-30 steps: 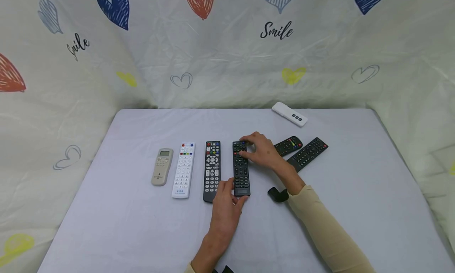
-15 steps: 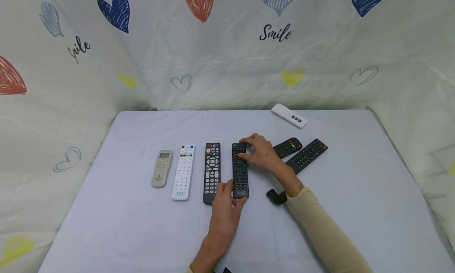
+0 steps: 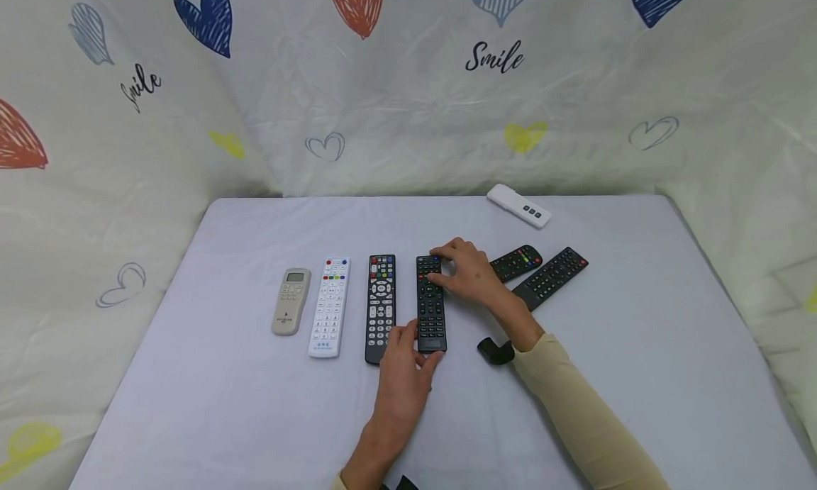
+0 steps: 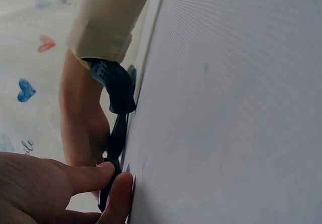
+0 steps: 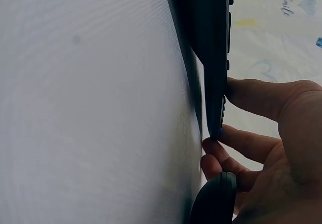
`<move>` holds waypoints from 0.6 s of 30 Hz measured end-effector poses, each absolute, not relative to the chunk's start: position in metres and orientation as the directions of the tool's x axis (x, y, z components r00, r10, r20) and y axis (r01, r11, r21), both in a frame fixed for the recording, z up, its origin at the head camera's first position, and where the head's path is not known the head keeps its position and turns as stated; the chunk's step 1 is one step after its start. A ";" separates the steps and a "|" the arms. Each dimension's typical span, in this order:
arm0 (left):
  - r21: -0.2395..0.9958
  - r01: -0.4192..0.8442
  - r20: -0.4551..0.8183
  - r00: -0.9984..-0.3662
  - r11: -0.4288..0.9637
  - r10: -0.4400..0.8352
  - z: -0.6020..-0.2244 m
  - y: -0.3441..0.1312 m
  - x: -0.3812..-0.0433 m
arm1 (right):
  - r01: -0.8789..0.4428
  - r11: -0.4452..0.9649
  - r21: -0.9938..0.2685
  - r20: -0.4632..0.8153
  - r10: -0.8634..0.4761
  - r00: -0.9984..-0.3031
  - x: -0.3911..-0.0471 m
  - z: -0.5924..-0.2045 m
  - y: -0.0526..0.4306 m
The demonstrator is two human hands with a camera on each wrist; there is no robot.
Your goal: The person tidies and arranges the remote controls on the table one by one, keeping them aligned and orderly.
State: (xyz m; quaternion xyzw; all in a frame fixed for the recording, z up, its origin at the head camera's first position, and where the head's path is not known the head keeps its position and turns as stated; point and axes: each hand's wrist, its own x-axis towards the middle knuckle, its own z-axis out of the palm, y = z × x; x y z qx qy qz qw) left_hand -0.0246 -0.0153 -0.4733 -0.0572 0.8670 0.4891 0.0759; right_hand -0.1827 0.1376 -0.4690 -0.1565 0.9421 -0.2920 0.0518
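A slim black remote control [image 3: 431,305] lies lengthwise near the middle of the white table in the head view. My left hand [image 3: 403,383] holds its near end, with the thumb at the bottom corner and the fingers along the left side. At the far end my right hand [image 3: 472,274] grips it, thumb on the button face and index finger at the top edge. The right wrist view shows this remote [image 5: 214,83] edge-on, close over the tabletop. Just left of it, a larger black remote [image 3: 381,298] has its lower right corner partly covered by my left fingers.
Further left lie a white remote [image 3: 329,309] and a small beige remote [image 3: 291,302] with a display. Two black remotes, one [image 3: 517,263] partly behind my right hand and another [image 3: 552,279], lie slanted at right. A white remote [image 3: 520,206] sits near the back edge.
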 end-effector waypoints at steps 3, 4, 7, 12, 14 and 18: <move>0.841 -0.170 -0.184 -0.983 0.514 -0.024 -0.474 -0.015 -0.026 | -0.259 0.784 -0.564 -0.012 -0.321 -0.947 -0.183 -0.469 0.138; 0.840 -0.169 -0.183 -0.983 0.515 -0.023 -0.474 -0.015 -0.026 | -0.257 0.784 -0.565 -0.013 -0.320 -0.947 -0.183 -0.468 0.138; 0.837 -0.166 -0.180 -0.983 0.522 -0.024 -0.474 -0.014 -0.027 | -0.256 0.786 -0.562 -0.014 -0.319 -0.948 -0.183 -0.469 0.139; 0.818 -0.159 -0.172 -0.985 0.553 -0.029 -0.473 -0.012 -0.026 | -0.259 0.792 -0.552 -0.018 -0.322 -0.947 -0.182 -0.469 0.139; 0.811 -0.156 -0.168 -0.985 0.564 -0.031 -0.472 -0.012 -0.026 | -0.259 0.793 -0.552 -0.019 -0.323 -0.946 -0.182 -0.469 0.139; 0.808 -0.151 -0.163 -0.986 0.570 -0.030 -0.471 -0.012 -0.025 | -0.259 0.791 -0.554 -0.015 -0.320 -0.947 -0.182 -0.470 0.138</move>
